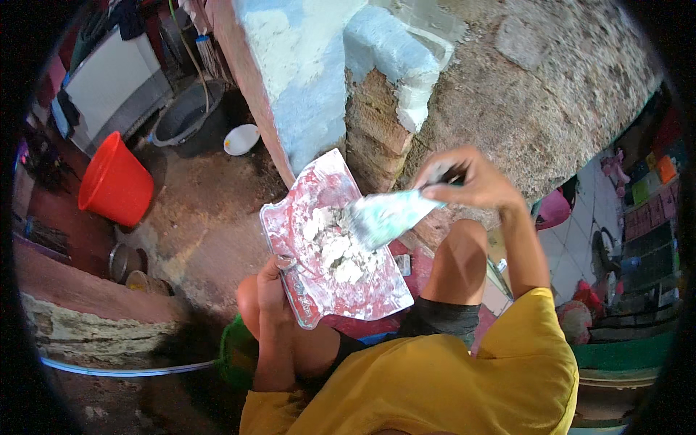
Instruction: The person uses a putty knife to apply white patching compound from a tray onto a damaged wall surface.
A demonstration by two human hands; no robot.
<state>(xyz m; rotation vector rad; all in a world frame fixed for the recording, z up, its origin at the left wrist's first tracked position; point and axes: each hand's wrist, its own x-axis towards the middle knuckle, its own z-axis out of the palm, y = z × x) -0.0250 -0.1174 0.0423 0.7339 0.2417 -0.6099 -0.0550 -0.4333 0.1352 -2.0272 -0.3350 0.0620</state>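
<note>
My left hand [271, 284] grips the left edge of a red board [389, 296] with a moulded rim, smeared with white. The board lies tilted over my lap. A crumbly heap of white putty [346, 267] sits on its middle. My right hand [471, 177] is closed around the dark handle of a putty knife [395, 215]. Its wide, whitish-green blade is blurred and points down and left over the putty's upper right side. Whether the blade touches the putty, I cannot tell.
Ahead stands a wall corner [301, 80] coated white and light blue, beside rough bare stone [522, 109]. At the left are a red bucket [117, 180], a black tub [181, 119] and a white bowl [241, 140]. A pale hose [138, 372] runs along the lower left.
</note>
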